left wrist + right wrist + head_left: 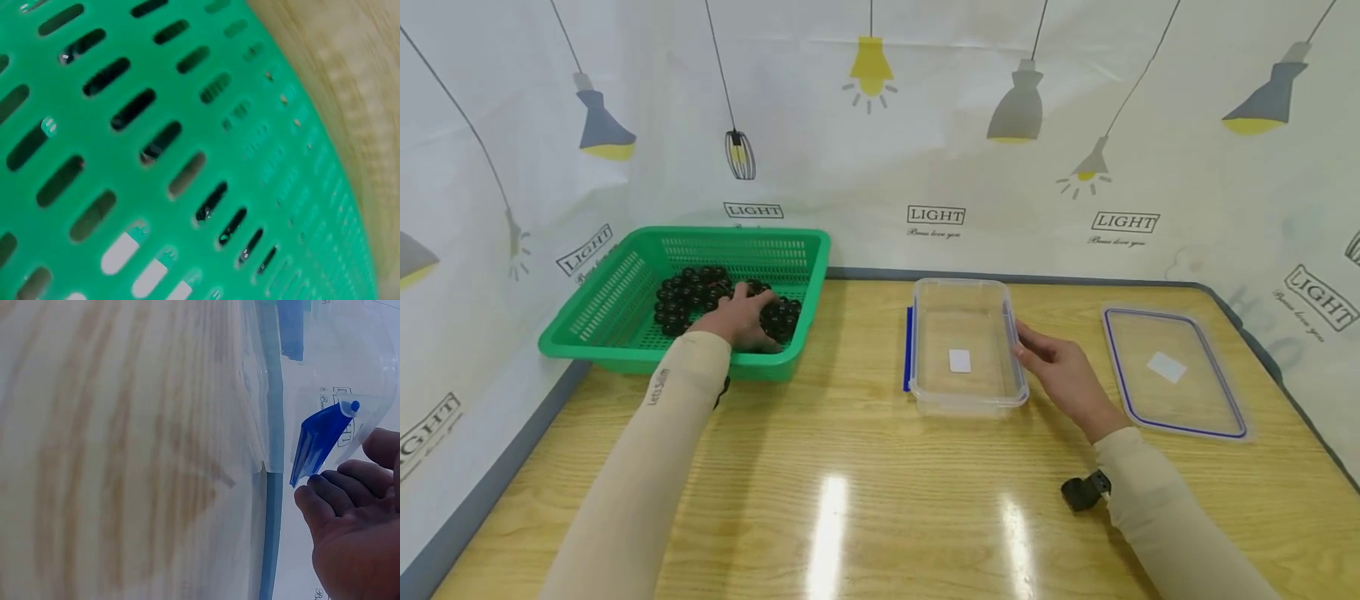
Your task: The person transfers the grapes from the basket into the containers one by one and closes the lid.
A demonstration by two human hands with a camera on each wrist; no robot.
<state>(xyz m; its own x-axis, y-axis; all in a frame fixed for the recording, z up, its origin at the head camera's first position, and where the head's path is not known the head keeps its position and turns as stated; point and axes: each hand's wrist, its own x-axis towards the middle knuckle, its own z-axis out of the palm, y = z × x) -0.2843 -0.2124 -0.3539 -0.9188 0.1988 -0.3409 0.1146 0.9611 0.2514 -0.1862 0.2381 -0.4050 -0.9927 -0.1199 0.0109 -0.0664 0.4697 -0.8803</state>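
Note:
My left hand (739, 321) reaches into a green plastic basket (820, 258), its thumb and fingers curved around a cluster of dark grapes (786, 315). More dark grapes (681, 300) lie in the basket to the left of that hand. In the left wrist view the slotted basket wall (144, 181) hides the hand, and dark fruit shows through the slots. My right hand (1063, 371) touches the right side of a clear plastic container (962, 321) standing without its lid. Up close, its fingers (331, 494) are beside the container's blue latch (322, 440).
A clear lid (1172, 367) with a blue seal lies on the wooden table (917, 492), right of the container. Behind the table's grey edge rises a white sheet (820, 125) printed with lamps. A black wrist device (1084, 492) sits at the right cuff.

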